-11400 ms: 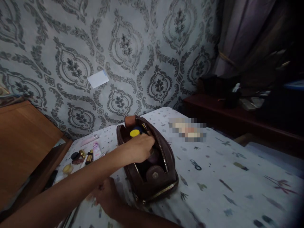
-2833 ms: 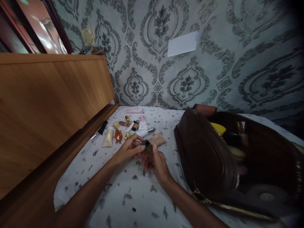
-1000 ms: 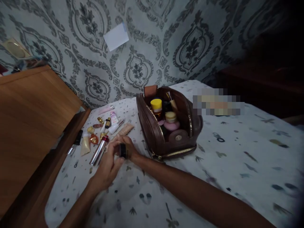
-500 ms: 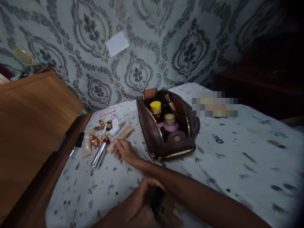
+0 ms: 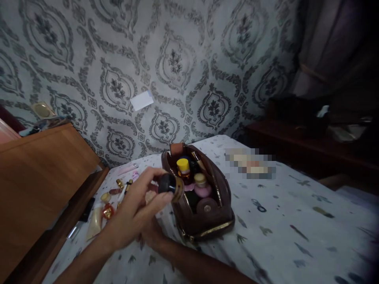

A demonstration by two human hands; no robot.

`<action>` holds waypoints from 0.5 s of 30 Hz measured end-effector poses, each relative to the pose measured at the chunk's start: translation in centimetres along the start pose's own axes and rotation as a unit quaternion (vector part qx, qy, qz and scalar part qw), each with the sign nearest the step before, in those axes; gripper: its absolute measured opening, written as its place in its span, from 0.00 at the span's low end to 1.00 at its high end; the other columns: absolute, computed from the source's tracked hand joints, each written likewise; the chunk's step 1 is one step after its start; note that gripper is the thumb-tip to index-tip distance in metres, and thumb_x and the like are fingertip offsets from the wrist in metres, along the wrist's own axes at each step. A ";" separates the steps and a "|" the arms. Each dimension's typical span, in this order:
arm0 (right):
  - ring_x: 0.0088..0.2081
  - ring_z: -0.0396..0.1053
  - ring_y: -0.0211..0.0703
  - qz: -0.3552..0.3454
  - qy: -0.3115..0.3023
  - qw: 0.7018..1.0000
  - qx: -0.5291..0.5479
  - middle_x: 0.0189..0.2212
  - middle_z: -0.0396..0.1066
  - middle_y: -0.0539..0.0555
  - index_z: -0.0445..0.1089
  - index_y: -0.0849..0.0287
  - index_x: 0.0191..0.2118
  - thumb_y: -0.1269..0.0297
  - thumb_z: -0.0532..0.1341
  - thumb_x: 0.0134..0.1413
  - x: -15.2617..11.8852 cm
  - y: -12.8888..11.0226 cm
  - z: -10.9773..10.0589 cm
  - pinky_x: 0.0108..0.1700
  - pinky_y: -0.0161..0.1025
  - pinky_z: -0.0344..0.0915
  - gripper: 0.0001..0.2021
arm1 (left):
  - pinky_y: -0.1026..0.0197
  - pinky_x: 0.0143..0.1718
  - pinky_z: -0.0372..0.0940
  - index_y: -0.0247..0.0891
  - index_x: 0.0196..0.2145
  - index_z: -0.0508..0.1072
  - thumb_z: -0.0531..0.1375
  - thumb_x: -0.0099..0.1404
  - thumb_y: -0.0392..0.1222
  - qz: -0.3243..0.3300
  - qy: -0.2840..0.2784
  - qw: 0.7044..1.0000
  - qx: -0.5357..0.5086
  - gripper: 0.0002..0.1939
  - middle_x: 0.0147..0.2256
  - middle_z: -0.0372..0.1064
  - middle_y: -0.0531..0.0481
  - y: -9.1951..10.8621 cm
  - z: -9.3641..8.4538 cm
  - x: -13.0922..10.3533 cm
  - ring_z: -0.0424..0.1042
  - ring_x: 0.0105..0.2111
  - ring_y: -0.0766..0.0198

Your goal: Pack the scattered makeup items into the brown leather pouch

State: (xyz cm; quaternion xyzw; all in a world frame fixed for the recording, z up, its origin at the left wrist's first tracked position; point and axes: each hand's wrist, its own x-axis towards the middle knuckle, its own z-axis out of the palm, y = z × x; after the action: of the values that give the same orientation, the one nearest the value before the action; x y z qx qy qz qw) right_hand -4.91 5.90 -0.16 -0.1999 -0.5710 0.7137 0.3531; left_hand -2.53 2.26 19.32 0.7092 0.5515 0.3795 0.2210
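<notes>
My left hand (image 5: 133, 209) is closed round a small black-capped bottle (image 5: 171, 187) with a gold-brown body, holding it tilted at the left rim of an open brown cosmetic bag (image 5: 204, 215). In the bag sit a yellow-capped bottle (image 5: 183, 165), a pink jar-like container (image 5: 203, 189) with a beige lid, and a brush (image 5: 197, 157). Behind and below the left hand is my right hand (image 5: 151, 232), its fingers hidden. Cosmetics lie left of the hands, among them a beige tube (image 5: 95, 221), a round orange-red container (image 5: 108, 212) and a pink tube (image 5: 127, 169).
The white patterned sheet (image 5: 266, 209) lies under everything. A wooden panel (image 5: 50, 169) rises along the left side. Patterned wallpaper with a white card (image 5: 142, 100) is behind. A blurred-out item (image 5: 251, 163) lies right of the bag, and dark furniture (image 5: 272, 146) stands beyond.
My left hand has risen from the bottom edge to the bag's left rim with the black-capped bottle. My right hand now sits behind it. The view has tilted up.
</notes>
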 end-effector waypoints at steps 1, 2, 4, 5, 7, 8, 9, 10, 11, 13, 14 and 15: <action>0.16 0.59 0.31 -0.003 0.002 1.000 -0.003 0.19 0.63 0.46 0.67 0.60 0.29 0.47 0.51 0.64 0.1 0.0 0.0 0.17 0.30 0.57 0.22 | 0.58 0.45 0.62 0.41 0.46 0.70 0.58 0.65 0.48 0.022 -0.003 0.999 0.036 0.14 0.42 0.70 0.47 0.7 -0.1 1.4 0.67 0.43 0.55; 0.13 0.56 0.31 -0.007 0.005 1.000 -0.006 0.16 0.60 0.45 0.64 0.59 0.25 0.43 0.50 0.62 0.2 -0.1 0.0 0.14 0.30 0.53 0.25 | 0.58 0.44 0.61 0.40 0.44 0.71 0.59 0.64 0.47 0.046 -0.008 0.996 0.072 0.13 0.41 0.69 0.47 1.1 -0.1 2.8 0.67 0.42 0.56; 0.11 0.54 0.31 -0.015 0.006 1.000 -0.006 0.15 0.59 0.45 0.60 0.57 0.22 0.37 0.47 0.59 0.2 -0.2 -0.2 0.12 0.30 0.50 0.28 | 0.59 0.42 0.61 0.39 0.42 0.72 0.60 0.63 0.44 0.088 -0.044 0.986 0.138 0.11 0.39 0.69 0.48 1.0 0.2 5.5 0.67 0.40 0.57; 0.11 0.54 0.31 -0.016 0.006 1.000 -0.003 0.15 0.59 0.45 0.60 0.57 0.23 0.36 0.47 0.57 0.2 -0.2 -0.2 0.12 0.30 0.50 0.28 | 0.60 0.41 0.61 0.39 0.41 0.73 0.61 0.62 0.44 0.106 -0.066 0.978 0.170 0.11 0.38 0.70 0.48 0.8 0.4 6.7 0.67 0.39 0.57; 0.11 0.54 0.30 -0.011 0.003 1.000 0.005 0.16 0.59 0.45 0.59 0.57 0.24 0.34 0.47 0.55 0.2 -0.2 -0.3 0.11 0.29 0.50 0.29 | 0.59 0.40 0.61 0.38 0.40 0.74 0.62 0.60 0.43 0.130 -0.112 0.957 0.233 0.10 0.37 0.70 0.47 0.2 0.9 8.6 0.68 0.38 0.56; 0.11 0.54 0.30 -0.007 -0.001 1.000 0.008 0.16 0.59 0.45 0.59 0.58 0.25 0.34 0.47 0.55 0.3 -0.1 -0.4 0.11 0.29 0.50 0.29 | 0.59 0.40 0.61 0.38 0.39 0.74 0.63 0.60 0.42 0.134 -0.136 0.945 0.267 0.10 0.36 0.71 0.47 0.0 1.2 9.3 0.68 0.37 0.56; 0.11 0.55 0.30 -0.003 -0.004 1.000 0.011 0.16 0.59 0.44 0.59 0.58 0.25 0.35 0.48 0.56 0.3 0.0 -0.4 0.11 0.28 0.50 0.28 | 0.59 0.39 0.61 0.37 0.38 0.74 0.63 0.59 0.42 0.131 -0.164 0.929 0.304 0.10 0.35 0.71 0.46 -0.1 1.6 10.0 0.69 0.37 0.55; 0.11 0.55 0.30 0.000 -0.005 1.000 0.014 0.16 0.59 0.44 0.60 0.58 0.25 0.36 0.48 0.56 0.4 0.1 -0.3 0.11 0.28 0.50 0.28 | 0.58 0.39 0.62 0.37 0.38 0.74 0.63 0.59 0.42 0.120 -0.198 0.909 0.346 0.10 0.35 0.72 0.46 0.0 1.9 10.6 0.69 0.38 0.54; 0.11 0.55 0.29 0.002 -0.006 1.000 0.018 0.16 0.59 0.44 0.60 0.58 0.26 0.36 0.48 0.56 0.4 0.2 -0.3 0.11 0.27 0.49 0.27 | 0.58 0.39 0.62 0.36 0.39 0.74 0.63 0.59 0.42 0.103 -0.235 0.885 0.389 0.11 0.36 0.72 0.45 0.1 2.3 11.1 0.70 0.38 0.53; 0.11 0.54 0.29 0.004 -0.002 1.000 0.026 0.16 0.58 0.44 0.60 0.59 0.25 0.37 0.48 0.57 0.5 0.5 -0.2 0.11 0.27 0.48 0.27 | 0.58 0.40 0.64 0.35 0.42 0.74 0.63 0.58 0.43 0.066 -0.307 0.828 0.464 0.14 0.40 0.73 0.43 0.6 3.2 12.0 0.71 0.41 0.51; 0.11 0.54 0.28 0.006 0.001 1.000 0.029 0.16 0.58 0.44 0.60 0.59 0.25 0.37 0.48 0.57 0.5 0.6 -0.1 0.11 0.27 0.48 0.27 | 0.58 0.40 0.64 0.34 0.43 0.74 0.63 0.58 0.43 0.051 -0.337 0.801 0.492 0.16 0.42 0.73 0.42 0.9 3.6 12.4 0.71 0.43 0.51; 0.11 0.54 0.28 0.007 0.003 1.000 0.028 0.16 0.58 0.44 0.60 0.59 0.25 0.37 0.47 0.58 0.6 0.7 -0.1 0.11 0.27 0.47 0.27 | 0.59 0.40 0.65 0.34 0.43 0.74 0.63 0.58 0.44 0.041 -0.361 0.779 0.511 0.17 0.43 0.73 0.41 1.0 4.1 12.8 0.72 0.43 0.51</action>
State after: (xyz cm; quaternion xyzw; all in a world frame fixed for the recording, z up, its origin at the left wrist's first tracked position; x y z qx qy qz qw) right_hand -5.42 6.32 -0.76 -0.1959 -0.5481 0.7313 0.3556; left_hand 2.65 14.57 21.34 0.8249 0.5149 -0.2331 -0.0061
